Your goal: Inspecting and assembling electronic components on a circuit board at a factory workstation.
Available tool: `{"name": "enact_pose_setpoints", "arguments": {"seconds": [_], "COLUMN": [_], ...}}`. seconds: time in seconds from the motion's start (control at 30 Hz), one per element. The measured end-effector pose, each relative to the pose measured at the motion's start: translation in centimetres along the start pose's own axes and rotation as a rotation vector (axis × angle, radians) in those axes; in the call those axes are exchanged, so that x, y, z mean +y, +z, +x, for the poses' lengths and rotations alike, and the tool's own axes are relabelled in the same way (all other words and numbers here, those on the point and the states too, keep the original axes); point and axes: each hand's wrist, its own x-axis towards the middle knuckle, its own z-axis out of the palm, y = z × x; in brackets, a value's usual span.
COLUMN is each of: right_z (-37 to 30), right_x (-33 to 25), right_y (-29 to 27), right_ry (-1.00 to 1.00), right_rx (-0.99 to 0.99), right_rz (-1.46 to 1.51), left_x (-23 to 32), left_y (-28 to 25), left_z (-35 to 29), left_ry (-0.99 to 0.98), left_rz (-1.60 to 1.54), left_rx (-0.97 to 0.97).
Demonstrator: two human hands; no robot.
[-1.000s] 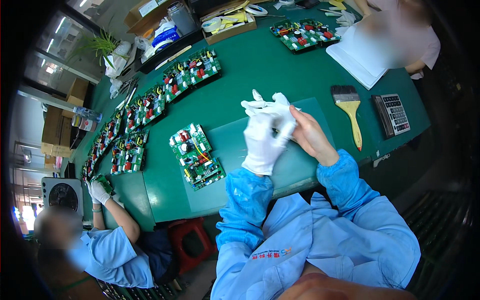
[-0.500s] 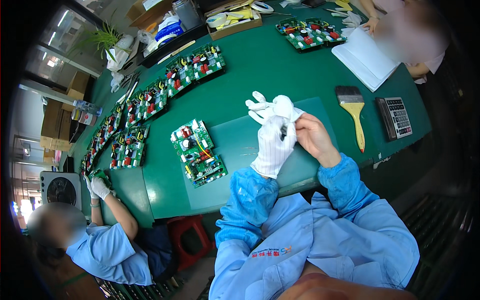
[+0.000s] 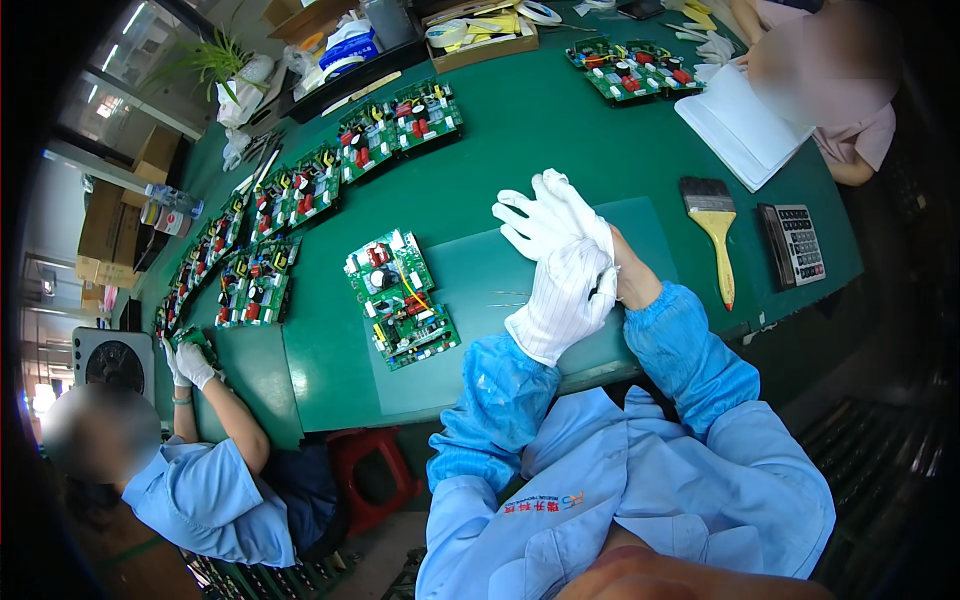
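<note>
My right hand (image 3: 552, 218) is inside a white cloth glove (image 3: 598, 232), its fingers stretched out and spread, pointing to the far left. My left hand (image 3: 562, 305), in a striped white glove, is closed on the cuff of the right glove at the wrist. Both hands are above a translucent green mat (image 3: 640, 235) on the table. To their left a green circuit board (image 3: 400, 300) with red, black and yellow parts lies on the mat's edge. Thin metal wires or pins (image 3: 510, 298) lie beside my left hand.
More circuit boards (image 3: 300, 190) form rows at the left, and others (image 3: 635, 72) are at the back. A paintbrush (image 3: 715, 240), a calculator (image 3: 792, 245) and an open notebook (image 3: 745, 130) lie at the right. Co-workers sit at the left and far right; a red stool (image 3: 372, 470) is below the table edge.
My right hand, bare before, has slid into the glove and its fingers now fill it. My left hand has moved to the cuff at the right wrist.
</note>
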Motion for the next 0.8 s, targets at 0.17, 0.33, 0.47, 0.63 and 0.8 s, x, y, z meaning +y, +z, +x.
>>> {"name": "enact_pose_setpoints", "arguments": {"seconds": [0.17, 0.33, 0.47, 0.63, 0.8], "right_z": [3.2, 4.3, 0.9, -0.5, -2.2], "right_x": [-1.0, -1.8, -2.6, -2.7, -2.5], "right_y": [-2.8, 1.2, 4.1, 3.8, 4.0], "right_ry": [0.081, 0.165, 0.105, -0.108, -0.177], "right_rx": [0.081, -0.026, -0.051, -0.018, 0.057], "right_rz": [-0.207, -0.203, -0.498, -0.603, -0.728], "left_x": [1.5, 5.6, 4.0, 3.2, 3.5], "left_y": [0.5, 4.1, 1.2, 1.3, 1.4], "left_z": [-0.7, -4.3, -2.9, -2.4, -3.6], "left_ry": [0.098, 0.135, -0.148, -0.304, -0.180], "left_rz": [0.071, -0.384, -0.464, -0.023, 0.079], "left_rx": [-0.219, -0.453, 0.071, 0.307, 0.241]}}
